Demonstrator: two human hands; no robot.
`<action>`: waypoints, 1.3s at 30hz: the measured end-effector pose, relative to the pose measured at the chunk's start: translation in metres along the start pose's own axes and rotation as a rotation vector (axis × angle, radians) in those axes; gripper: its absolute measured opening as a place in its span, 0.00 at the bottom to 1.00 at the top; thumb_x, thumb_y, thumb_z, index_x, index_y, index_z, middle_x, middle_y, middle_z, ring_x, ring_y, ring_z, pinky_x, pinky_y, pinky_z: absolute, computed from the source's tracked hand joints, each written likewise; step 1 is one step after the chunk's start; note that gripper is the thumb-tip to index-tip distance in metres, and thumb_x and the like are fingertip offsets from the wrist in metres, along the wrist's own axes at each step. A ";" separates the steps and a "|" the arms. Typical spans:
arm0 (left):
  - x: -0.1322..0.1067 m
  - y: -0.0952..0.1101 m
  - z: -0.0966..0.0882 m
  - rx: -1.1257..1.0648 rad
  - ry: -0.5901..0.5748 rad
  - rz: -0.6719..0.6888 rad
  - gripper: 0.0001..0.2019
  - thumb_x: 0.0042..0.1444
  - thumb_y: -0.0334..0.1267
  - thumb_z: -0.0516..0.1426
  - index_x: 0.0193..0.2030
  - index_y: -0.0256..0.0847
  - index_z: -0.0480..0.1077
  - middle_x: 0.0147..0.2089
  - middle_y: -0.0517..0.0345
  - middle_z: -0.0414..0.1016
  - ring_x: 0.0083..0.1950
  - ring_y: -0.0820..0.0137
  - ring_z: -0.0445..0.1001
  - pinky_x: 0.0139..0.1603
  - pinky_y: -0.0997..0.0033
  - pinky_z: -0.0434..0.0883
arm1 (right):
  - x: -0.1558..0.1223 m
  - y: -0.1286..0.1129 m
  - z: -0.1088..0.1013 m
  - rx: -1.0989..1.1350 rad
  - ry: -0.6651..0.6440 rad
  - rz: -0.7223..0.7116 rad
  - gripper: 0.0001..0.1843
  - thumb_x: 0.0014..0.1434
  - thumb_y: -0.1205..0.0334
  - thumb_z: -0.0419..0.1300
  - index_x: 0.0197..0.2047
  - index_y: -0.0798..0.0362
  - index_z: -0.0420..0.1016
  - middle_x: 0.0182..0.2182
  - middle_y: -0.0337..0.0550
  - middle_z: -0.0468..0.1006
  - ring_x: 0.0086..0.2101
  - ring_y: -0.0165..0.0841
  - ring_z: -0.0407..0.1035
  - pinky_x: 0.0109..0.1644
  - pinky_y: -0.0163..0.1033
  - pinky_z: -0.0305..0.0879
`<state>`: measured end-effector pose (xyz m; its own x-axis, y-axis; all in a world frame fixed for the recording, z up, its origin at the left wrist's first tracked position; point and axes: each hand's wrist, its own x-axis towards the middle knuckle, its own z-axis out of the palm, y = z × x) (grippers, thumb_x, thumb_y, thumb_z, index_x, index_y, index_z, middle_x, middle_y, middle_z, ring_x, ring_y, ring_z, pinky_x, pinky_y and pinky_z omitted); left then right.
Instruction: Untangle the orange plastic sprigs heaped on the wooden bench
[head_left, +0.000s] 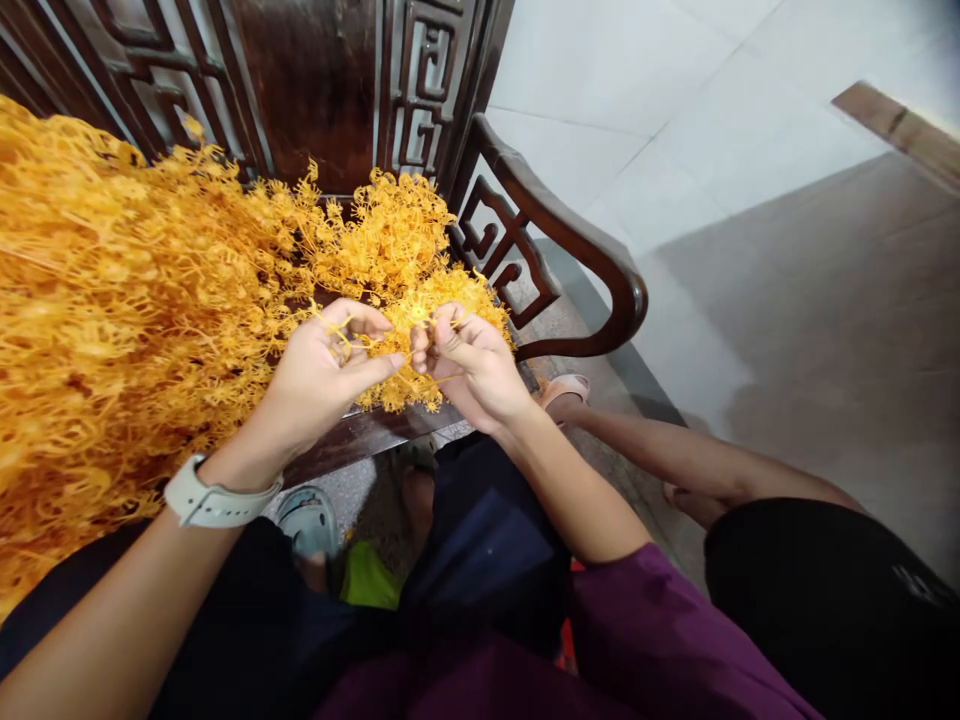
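Observation:
My left hand [322, 365], with a pale watch strap [217, 495] at its wrist, has its fingers curled around a few thin yellow plastic strands [345, 343]. A gap shows between its thumb and forefinger. Facing it, my right hand [476, 365] is closed, thumb against forefinger, on a thin yellow plastic piece [454, 322] that shows only in part. Both hands are just above a heap of yellow flower-like plastic pieces [401, 235] on a dark wooden bench [360, 440]. Similar pieces behind the fingers make it hard to tell where the held ones end.
A much larger pile of yellow pieces [112, 330] fills the left side. The bench's carved armrest [600, 260] curves out at the right, beyond the hands. Another person's leg [675, 455] reaches in from the right. A sandalled foot [307, 520] is below the bench edge.

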<state>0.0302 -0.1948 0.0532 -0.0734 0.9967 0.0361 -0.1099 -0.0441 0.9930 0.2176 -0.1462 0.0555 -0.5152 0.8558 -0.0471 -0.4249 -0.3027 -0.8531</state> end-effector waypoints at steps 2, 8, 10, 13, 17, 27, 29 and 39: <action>0.001 0.000 -0.002 0.154 -0.039 0.016 0.16 0.55 0.40 0.74 0.47 0.40 0.78 0.47 0.53 0.80 0.46 0.66 0.79 0.46 0.69 0.76 | -0.001 0.002 0.002 0.016 -0.031 0.005 0.20 0.60 0.51 0.77 0.36 0.51 0.72 0.31 0.36 0.78 0.33 0.26 0.71 0.38 0.33 0.68; -0.003 0.017 -0.002 0.306 -0.203 -0.003 0.15 0.63 0.47 0.69 0.48 0.39 0.79 0.43 0.52 0.85 0.43 0.64 0.82 0.44 0.68 0.76 | -0.004 -0.002 0.005 0.040 -0.036 0.068 0.20 0.56 0.57 0.81 0.47 0.51 0.80 0.32 0.36 0.84 0.33 0.26 0.75 0.39 0.31 0.69; -0.006 0.018 0.000 0.324 -0.222 -0.031 0.17 0.62 0.50 0.69 0.49 0.40 0.78 0.40 0.55 0.84 0.39 0.65 0.81 0.39 0.70 0.75 | -0.004 -0.004 0.006 0.040 -0.054 0.086 0.23 0.54 0.58 0.81 0.50 0.51 0.83 0.33 0.36 0.84 0.33 0.26 0.75 0.41 0.32 0.70; -0.008 0.012 0.001 0.438 -0.170 -0.037 0.20 0.60 0.53 0.70 0.51 0.41 0.79 0.30 0.61 0.77 0.30 0.70 0.73 0.30 0.74 0.66 | -0.001 -0.004 0.006 0.001 -0.061 0.083 0.16 0.53 0.59 0.82 0.42 0.53 0.86 0.31 0.35 0.83 0.32 0.25 0.74 0.43 0.32 0.71; -0.010 0.003 0.000 0.550 -0.056 0.094 0.14 0.63 0.48 0.69 0.48 0.42 0.84 0.22 0.66 0.63 0.24 0.73 0.58 0.26 0.72 0.54 | 0.002 -0.002 0.001 -0.031 -0.022 0.065 0.15 0.49 0.59 0.83 0.36 0.53 0.86 0.32 0.36 0.84 0.36 0.28 0.75 0.48 0.35 0.71; -0.007 0.015 0.000 0.295 -0.404 0.117 0.17 0.69 0.47 0.64 0.30 0.41 0.81 0.28 0.58 0.74 0.29 0.71 0.67 0.30 0.72 0.62 | -0.005 -0.003 0.002 0.213 -0.210 0.275 0.18 0.50 0.58 0.82 0.36 0.55 0.80 0.36 0.40 0.77 0.35 0.29 0.70 0.41 0.34 0.69; -0.006 0.016 -0.004 0.265 -0.447 0.112 0.18 0.69 0.48 0.64 0.30 0.40 0.80 0.28 0.58 0.74 0.29 0.71 0.68 0.31 0.72 0.63 | -0.006 -0.003 0.002 0.214 -0.255 0.285 0.17 0.52 0.56 0.81 0.36 0.53 0.80 0.34 0.40 0.76 0.34 0.31 0.70 0.40 0.35 0.70; -0.006 0.015 -0.022 0.234 -0.601 0.094 0.19 0.71 0.46 0.61 0.29 0.40 0.76 0.27 0.58 0.71 0.29 0.70 0.66 0.31 0.69 0.60 | -0.006 0.009 0.005 0.208 -0.369 0.212 0.20 0.55 0.51 0.78 0.38 0.52 0.74 0.38 0.43 0.74 0.37 0.32 0.71 0.45 0.38 0.72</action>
<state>0.0070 -0.2031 0.0652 0.5023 0.8571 0.1139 0.0932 -0.1846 0.9784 0.2134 -0.1559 0.0511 -0.8209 0.5710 0.0109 -0.4022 -0.5644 -0.7209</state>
